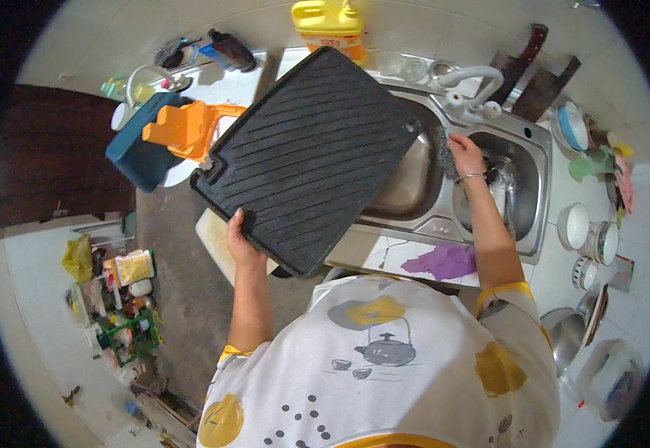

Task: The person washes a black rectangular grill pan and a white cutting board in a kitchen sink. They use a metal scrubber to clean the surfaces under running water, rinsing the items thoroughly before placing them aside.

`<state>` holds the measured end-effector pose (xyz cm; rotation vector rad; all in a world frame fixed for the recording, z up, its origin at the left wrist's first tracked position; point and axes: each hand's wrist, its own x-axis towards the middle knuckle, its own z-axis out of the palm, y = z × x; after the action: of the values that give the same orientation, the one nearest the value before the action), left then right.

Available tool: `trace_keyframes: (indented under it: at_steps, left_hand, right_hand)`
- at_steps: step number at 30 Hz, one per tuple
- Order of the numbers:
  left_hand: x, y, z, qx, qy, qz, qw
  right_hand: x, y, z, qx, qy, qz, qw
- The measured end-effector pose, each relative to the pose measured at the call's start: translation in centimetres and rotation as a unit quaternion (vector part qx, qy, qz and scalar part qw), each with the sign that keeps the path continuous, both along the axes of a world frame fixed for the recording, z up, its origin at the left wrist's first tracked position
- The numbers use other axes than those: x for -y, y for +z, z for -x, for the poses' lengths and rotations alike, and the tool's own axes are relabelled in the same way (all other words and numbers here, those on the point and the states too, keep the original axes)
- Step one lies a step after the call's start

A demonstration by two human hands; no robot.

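Observation:
My left hand [244, 243] grips the near left edge of a large black rectangular grill plate [310, 160] with slanting ridges on its face. The plate is tilted over the left part of the counter and covers some of the left sink basin [407, 187]. A dark grey mesh scouring pad [445, 148] is pinched in the fingers of my right hand [465, 157], above the divider between the two basins. A bracelet circles my right wrist. Under my right forearm, the right basin [532, 201] holds shiny metal items that I cannot make out fully.
A white faucet [474, 86] rises behind the basins. A purple cloth [443, 261] lies at the front counter edge. Bowls [573, 225] line the right. An orange plastic stool [187, 128] and a dark blue box [140, 145] stand left; a yellow jug [330, 26] is behind.

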<state>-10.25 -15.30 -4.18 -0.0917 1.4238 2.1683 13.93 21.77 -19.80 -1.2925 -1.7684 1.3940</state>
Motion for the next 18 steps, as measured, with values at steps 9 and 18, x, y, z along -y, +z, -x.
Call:
trace_keyframes:
  at_steps: [9, 18]
  left_hand:
    - [0.7, -0.6, 0.1, 0.015, -0.042, -0.006, 0.999]
    - [-1.0, -1.1, 0.5, 0.033, -0.066, -0.007, 0.997]
  right_hand:
    - [-7.2, 3.7, -1.8, 0.266, -0.150, -0.153, 0.940]
    - [-16.7, 2.6, -2.0, 0.401, 0.121, -0.146, 0.896]
